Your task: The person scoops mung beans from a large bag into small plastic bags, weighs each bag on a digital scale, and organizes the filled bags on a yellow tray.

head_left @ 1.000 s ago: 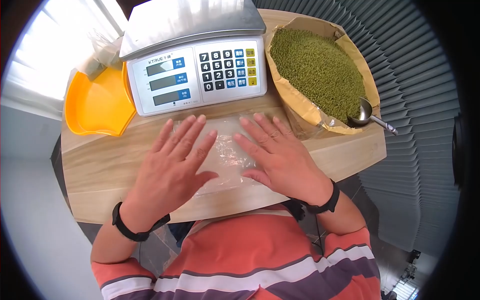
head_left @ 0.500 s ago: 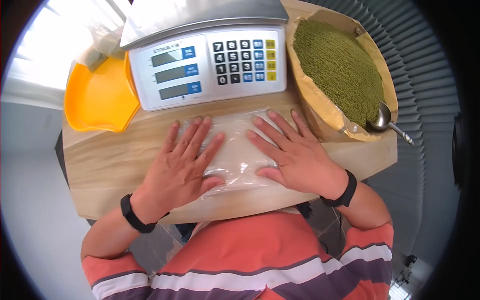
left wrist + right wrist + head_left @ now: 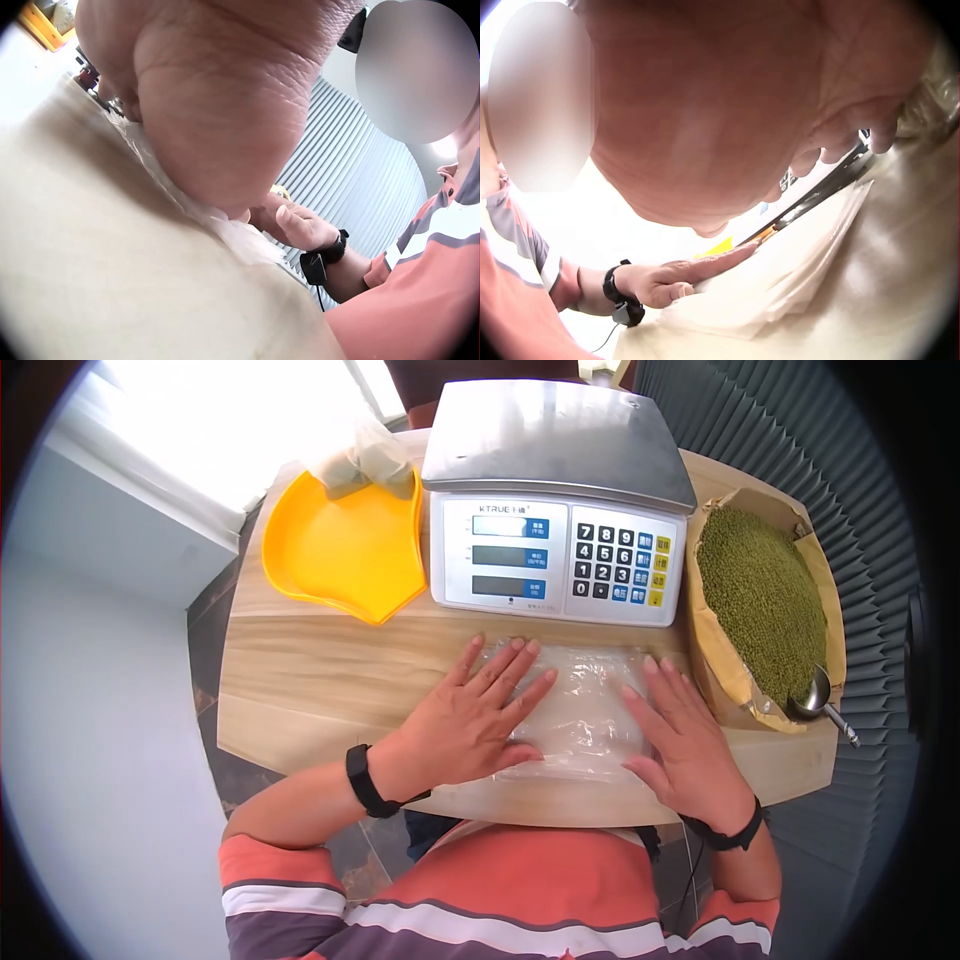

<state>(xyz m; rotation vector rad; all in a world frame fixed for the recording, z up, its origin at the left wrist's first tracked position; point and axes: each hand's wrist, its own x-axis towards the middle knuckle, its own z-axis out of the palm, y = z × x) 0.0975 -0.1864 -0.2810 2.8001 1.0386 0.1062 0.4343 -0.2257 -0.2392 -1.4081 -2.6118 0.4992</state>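
A stack of clear plastic bags or film [image 3: 585,710] lies flat on the wooden table in front of the scale. My left hand [image 3: 470,720] rests with spread fingers on its left edge. On its right edge lies my right hand [image 3: 690,745], fingers extended and thumb pointing inward. Neither hand grips anything. In the left wrist view the plastic [image 3: 176,191] shows as a thin layer under the left hand [image 3: 217,97]. The right wrist view shows the plastic's layered edge [image 3: 780,277] below the right hand [image 3: 727,105].
A scale [image 3: 555,560] with a steel plate stands behind the plastic. To its left is a yellow scoop-shaped tray [image 3: 345,550] with a small filled bag [image 3: 370,465] at its back. A paper sack of green beans [image 3: 765,600] with a metal scoop [image 3: 815,695] stands at right.
The head view has shifted, so the table and things on it appear farther right, with more of the scale's plate in view. Both hands stay spread on the plastic.
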